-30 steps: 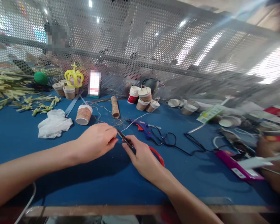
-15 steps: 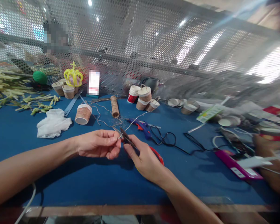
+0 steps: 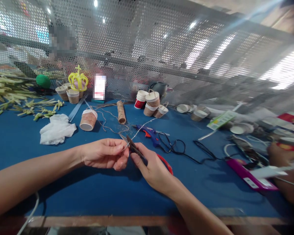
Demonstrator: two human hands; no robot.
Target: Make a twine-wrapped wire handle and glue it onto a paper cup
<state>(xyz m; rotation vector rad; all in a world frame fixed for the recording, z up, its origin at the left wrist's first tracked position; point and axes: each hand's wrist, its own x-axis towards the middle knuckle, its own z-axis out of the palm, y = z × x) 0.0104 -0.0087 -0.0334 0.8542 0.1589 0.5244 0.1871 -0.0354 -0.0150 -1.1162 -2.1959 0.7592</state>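
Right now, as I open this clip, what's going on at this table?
A person is working with both hands over a blue tabletop. The left hand pinches a thin silvery strand, while the right hand holds red-handled scissors with the blades spread beside it; whether they touch the strand is unclear. Beyond the hands lie a blue glue gun, a roll of twine and a wrapped cup.

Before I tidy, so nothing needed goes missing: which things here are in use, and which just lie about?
In use:
red-handled scissors (right hand)
thin pale strand (left hand)

Seemingly idle:
glue gun
twine roll
yellow crown
green ball
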